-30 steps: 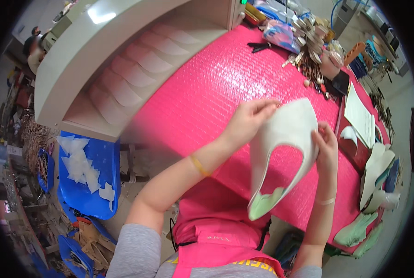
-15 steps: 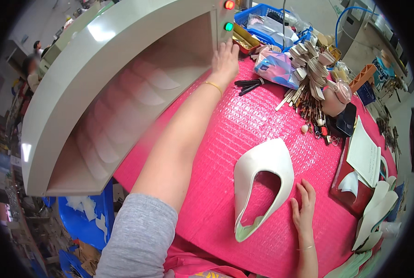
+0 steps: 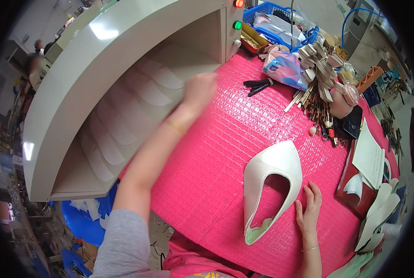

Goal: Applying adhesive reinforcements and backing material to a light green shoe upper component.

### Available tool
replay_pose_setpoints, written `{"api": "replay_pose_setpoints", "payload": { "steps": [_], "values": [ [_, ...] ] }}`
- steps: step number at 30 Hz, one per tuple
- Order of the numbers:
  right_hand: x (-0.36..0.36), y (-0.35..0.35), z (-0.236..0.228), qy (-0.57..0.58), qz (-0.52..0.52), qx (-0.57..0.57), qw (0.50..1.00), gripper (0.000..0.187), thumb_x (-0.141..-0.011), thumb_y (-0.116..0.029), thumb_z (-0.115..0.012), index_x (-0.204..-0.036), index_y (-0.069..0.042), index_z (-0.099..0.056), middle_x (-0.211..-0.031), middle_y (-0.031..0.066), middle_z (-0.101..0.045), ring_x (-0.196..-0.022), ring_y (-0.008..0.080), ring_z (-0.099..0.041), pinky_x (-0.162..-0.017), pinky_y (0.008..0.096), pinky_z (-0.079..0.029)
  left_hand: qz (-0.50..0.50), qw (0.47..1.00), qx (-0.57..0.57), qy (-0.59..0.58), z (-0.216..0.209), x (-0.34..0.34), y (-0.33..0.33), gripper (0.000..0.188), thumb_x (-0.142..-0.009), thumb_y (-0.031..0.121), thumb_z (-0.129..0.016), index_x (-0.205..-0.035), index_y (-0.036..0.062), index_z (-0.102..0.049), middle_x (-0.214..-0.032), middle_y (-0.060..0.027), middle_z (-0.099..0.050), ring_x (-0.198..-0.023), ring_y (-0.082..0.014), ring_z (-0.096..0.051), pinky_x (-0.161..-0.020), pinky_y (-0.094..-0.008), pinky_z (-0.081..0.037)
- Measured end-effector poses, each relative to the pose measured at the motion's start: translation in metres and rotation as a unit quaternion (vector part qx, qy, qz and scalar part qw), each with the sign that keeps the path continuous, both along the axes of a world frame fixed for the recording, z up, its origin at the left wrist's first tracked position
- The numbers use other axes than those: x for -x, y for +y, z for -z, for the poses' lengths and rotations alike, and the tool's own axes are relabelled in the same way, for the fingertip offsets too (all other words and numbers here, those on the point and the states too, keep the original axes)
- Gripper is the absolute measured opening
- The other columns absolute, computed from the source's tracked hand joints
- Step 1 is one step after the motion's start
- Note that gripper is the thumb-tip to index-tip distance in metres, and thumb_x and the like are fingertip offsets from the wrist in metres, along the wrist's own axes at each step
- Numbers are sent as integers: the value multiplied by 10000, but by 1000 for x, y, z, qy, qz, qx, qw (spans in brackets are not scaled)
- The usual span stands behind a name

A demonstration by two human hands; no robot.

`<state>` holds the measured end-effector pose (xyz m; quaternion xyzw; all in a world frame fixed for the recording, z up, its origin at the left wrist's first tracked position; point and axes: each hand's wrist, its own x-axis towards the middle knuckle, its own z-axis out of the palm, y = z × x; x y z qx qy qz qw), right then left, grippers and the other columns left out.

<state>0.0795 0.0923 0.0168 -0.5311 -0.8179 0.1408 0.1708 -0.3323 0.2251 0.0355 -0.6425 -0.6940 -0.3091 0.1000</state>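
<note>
My left hand is over the pink table cover at the mouth of the domed grey machine; it is smeared by motion, so its fingers cannot be made out. Inside the machine several pale, curved flat pieces lie in an overlapping row. A white shoe upper with a pointed toe and an oval opening rests on the pink cover, toe away from me. Close to its right side, my right hand lies on the cover, fingers apart and holding nothing.
Black-handled tools, a patterned plastic pack, bundled sticks and brushes and a blue basket crowd the back. Papers and white cut pieces lie at right. A blue bin stands below the machine.
My left hand has left the machine's lit buttons and drawn back toward me and left. The pale pieces, blurred earlier, look sharper. My right hand stays beside the shoe upper.
</note>
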Motion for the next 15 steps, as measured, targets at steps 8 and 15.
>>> {"api": "replay_pose_setpoints", "payload": {
  "steps": [8, 15],
  "values": [
    [1, 1, 3, -1, -4, -24, 1000, 440, -733, -99, -601, -1141, -17, -457, -1251, 157, -382, -1156, 322, -362, -971, 404, -287, -50, 991, 108, 67, 8, 85, -42, 199, -753, 162, -574, -918, 60, -616, -962, -88, -602, -902, -265, -563, -738, -371, -463],
    [4, -2, -1, 1, -1, -23, 1000, 438, -726, -94, -613, -1132, -20, -467, -1240, 152, -396, -1149, 322, -371, -965, 403, -298, 76, 987, -65, 124, 2, 20, 6, 218, -742, 117, -557, -948, 47, -577, -1082, -95, -552, -977, -265, -511, -786, -373, -441]
  ]
}}
